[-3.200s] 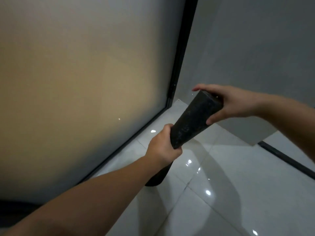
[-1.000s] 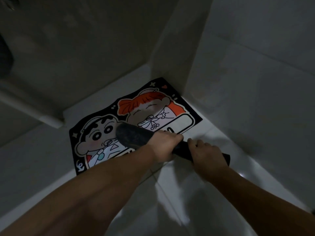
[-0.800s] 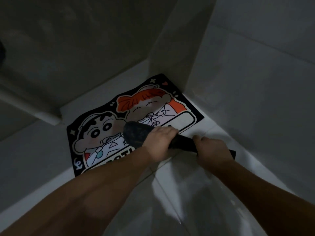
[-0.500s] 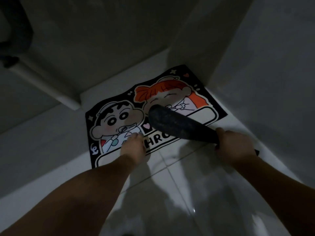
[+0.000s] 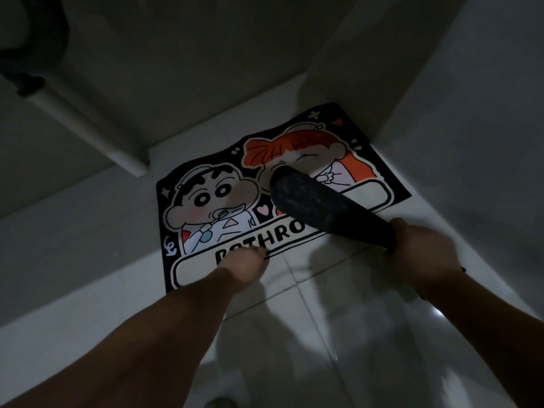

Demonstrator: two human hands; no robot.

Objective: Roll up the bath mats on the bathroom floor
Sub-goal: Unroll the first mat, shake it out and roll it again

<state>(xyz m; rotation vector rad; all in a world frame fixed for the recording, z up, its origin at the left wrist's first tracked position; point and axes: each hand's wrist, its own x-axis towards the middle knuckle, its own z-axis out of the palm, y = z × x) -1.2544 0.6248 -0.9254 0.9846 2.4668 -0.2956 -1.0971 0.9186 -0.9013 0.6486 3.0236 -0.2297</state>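
Observation:
A flat bath mat (image 5: 369,198) with two cartoon figures and black lettering lies on the pale tiled floor, tucked into a corner. My left hand (image 5: 244,265) rests on its near edge over the lettering. The fingers are curled down, and I cannot see whether they grip the mat. My right hand (image 5: 421,251) is closed around one end of a dark rolled-up mat (image 5: 321,207). The roll's free end sticks out to the left, above the flat mat's orange-haired figure.
A white pipe-like bar (image 5: 88,119) slants down the upper left, with a dark object (image 5: 35,33) above it. A wall column (image 5: 353,69) and the right wall (image 5: 471,128) close in the mat's far corner. Glossy floor tiles (image 5: 323,334) lie below my arms.
My left hand let go of the rolled mat and dropped onto the flat mat's near edge. The right hand alone now holds the roll, and the view has moved closer.

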